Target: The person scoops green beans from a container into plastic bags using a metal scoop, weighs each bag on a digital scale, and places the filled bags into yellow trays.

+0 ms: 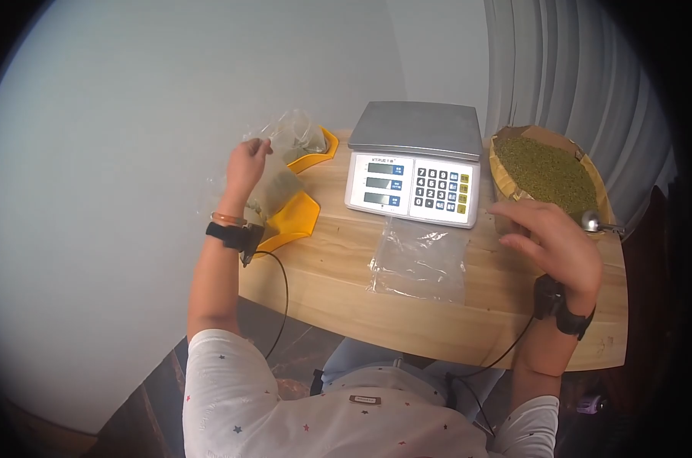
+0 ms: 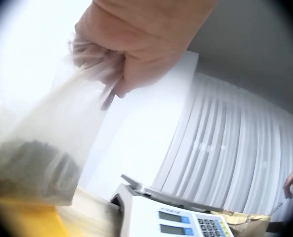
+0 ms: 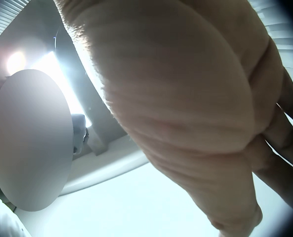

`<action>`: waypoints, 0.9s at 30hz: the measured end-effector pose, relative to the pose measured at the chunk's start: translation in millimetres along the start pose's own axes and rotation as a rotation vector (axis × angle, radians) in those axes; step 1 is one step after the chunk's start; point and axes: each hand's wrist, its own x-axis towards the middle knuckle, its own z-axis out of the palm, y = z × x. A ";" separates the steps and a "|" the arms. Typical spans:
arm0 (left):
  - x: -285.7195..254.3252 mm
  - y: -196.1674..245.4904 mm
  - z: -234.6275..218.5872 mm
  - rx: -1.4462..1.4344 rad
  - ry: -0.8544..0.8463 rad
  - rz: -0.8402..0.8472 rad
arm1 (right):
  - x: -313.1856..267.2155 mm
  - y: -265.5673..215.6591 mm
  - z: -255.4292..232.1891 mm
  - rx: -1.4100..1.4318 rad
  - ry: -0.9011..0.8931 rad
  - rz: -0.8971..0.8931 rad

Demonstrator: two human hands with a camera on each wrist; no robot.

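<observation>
My left hand (image 1: 244, 169) is raised at the left side of the table, pinching the gathered top of a clear plastic bag (image 2: 52, 123). Dark, blurred contents fill the bottom of that bag, which hangs close over a yellow tray (image 1: 296, 217). Over the table's right part, my right hand (image 1: 552, 243) is held with fingers extended and nothing in them. It is nearest to the paper sack (image 1: 604, 200) of loose green dried material (image 1: 544, 172). In the right wrist view the palm (image 3: 171, 98) covers most of the picture.
A digital scale (image 1: 415, 126) stands at the back middle of the table. Flat clear plastic bags (image 1: 418, 263) lie before it. Another filled bag (image 1: 308, 137) sits in a second yellow tray (image 1: 327, 149). A metal scoop (image 1: 593, 221) rests at the sack's edge. Cables hang from both wrists.
</observation>
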 end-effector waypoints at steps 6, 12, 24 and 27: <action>10.3 103.0 -35.9 -0.467 0.014 0.070 | 30.6 29.2 32.0 0.115 -0.090 -0.058; 9.7 225.0 -39.4 -0.732 -0.165 0.111 | 62.0 36.0 67.5 0.383 -0.100 0.268; 26.2 364.8 46.5 -1.232 -0.473 0.178 | 23.0 84.8 2.4 1.170 0.504 0.240; 30.2 375.8 90.1 -1.187 -0.562 0.202 | -9.7 106.7 -27.9 1.061 0.648 0.308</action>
